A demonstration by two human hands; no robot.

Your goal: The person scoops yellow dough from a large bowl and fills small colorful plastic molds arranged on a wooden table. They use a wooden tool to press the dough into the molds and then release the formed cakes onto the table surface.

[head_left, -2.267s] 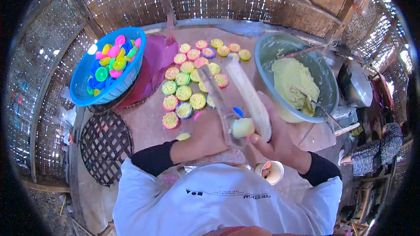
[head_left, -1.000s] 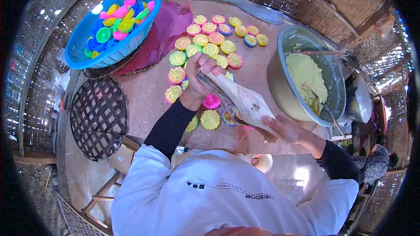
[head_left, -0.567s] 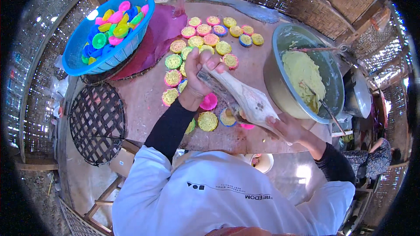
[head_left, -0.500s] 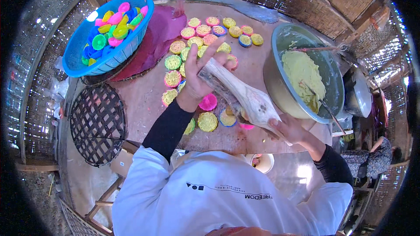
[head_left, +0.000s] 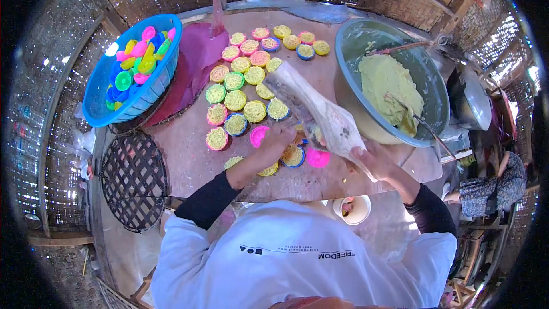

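Observation:
My right hand [head_left: 373, 161] is closed around the lower end of a long pale wooden tool [head_left: 331, 119], which slants up and left over the table. The nature of this tool I cannot make out. My left hand [head_left: 279, 140] reaches in beside its underside, fingers partly hidden, close to a blue-rimmed cup [head_left: 293, 156] holding yellow strands. An empty pink cup [head_left: 259, 135] lies by that hand, and a second pink cup [head_left: 317, 158] sits under the tool. Several small coloured cups [head_left: 235, 100] filled with yellow strands stand beyond.
A large basin [head_left: 342, 63] at the right holds pale yellow-green dough [head_left: 389, 83] with a long-handled spoon [head_left: 430, 133]. The blue basket [head_left: 94, 115] at the left is full of coloured cups. Nearby lies a dark woven rack [head_left: 134, 178]. A person [head_left: 486, 186] is at the far right.
My left hand has left the tool's upper end and come down toward the near cups. The right hand still grips the tool. The whole view has shifted slightly.

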